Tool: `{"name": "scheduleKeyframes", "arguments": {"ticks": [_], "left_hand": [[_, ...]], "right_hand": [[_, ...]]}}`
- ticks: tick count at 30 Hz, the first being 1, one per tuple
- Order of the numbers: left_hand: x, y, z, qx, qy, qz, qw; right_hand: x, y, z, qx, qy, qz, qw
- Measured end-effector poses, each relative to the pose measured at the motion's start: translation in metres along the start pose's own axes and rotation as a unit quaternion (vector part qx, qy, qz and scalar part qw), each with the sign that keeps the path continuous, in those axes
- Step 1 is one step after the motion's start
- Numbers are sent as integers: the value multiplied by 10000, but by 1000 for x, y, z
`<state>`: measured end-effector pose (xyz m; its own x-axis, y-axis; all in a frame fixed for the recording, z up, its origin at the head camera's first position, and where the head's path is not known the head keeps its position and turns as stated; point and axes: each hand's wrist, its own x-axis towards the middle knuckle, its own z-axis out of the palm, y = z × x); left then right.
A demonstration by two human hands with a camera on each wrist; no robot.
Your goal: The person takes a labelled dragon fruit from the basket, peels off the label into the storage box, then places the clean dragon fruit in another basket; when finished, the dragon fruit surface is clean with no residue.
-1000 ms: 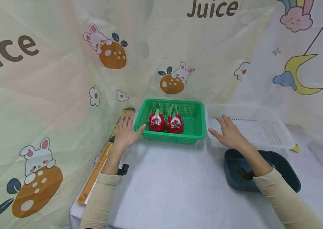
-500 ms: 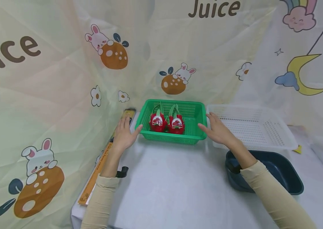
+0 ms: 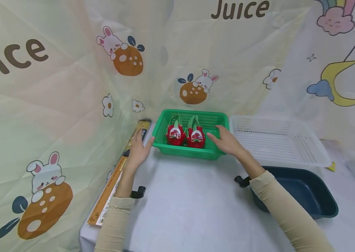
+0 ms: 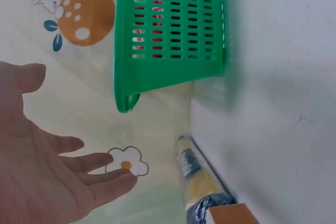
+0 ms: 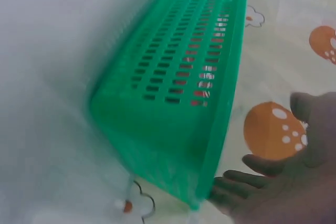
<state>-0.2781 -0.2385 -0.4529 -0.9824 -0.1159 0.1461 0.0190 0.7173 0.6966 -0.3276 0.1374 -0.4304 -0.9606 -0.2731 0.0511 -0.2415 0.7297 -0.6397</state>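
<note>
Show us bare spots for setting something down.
Bare: white tablecloth in front of the green basket, between the orange package and navy basin; the white basket. Crowded: the green basket's left and middle, with two dragon fruits; the tablecloth's left edge.

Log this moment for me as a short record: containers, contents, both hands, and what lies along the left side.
Main container: green basket, upright on the white-covered table
Contents: two red items, side by side, green tops, white labels
Left hand: left hand open, beside the basket's left end, apart from it
Right hand: right hand open, at the basket's right end; contact unclear
Held: nothing
Right side: white basket, with dark blue tub nearer the person
Left side: orange box, gold package
</note>
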Motion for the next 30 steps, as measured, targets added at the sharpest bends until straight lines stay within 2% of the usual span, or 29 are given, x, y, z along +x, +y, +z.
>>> {"name": "scheduleKeyframes", "arguments": {"ticks": [3, 6, 10, 13, 16, 18, 22, 25, 30], "left_hand": [[0, 1, 5, -234, -28, -193, 9995], [1, 0, 8, -620, 82, -339, 9975], [2, -3, 12, -1424, 249, -540, 9880], [2, -4, 14, -1875, 301, -706, 9793], [2, -4, 16, -2217, 314, -867, 9707], [2, -2, 19, -2513, 327, -983, 9623], [4, -1, 22, -3220, 289, -1155, 9392], [4, -3, 23, -3647, 248, -1265, 9222], [7, -7, 23, -4193, 269, -1493, 8951]], "right_hand": [[8, -2, 4, 427, 242, 81, 9988], [16, -6, 6, 879, 402, 258, 9950], [24, -11, 10, 1379, 274, 801, 9868], [29, -13, 15, 1969, 26, 1263, 9723], [35, -13, 20, 2579, -179, 1611, 9525], [38, -11, 23, 2934, -253, 1794, 9387], [44, -10, 27, 3377, -382, 2066, 9175], [47, -10, 30, 3505, -472, 2134, 9107], [53, -9, 38, 3541, -469, 2190, 9080]]}}
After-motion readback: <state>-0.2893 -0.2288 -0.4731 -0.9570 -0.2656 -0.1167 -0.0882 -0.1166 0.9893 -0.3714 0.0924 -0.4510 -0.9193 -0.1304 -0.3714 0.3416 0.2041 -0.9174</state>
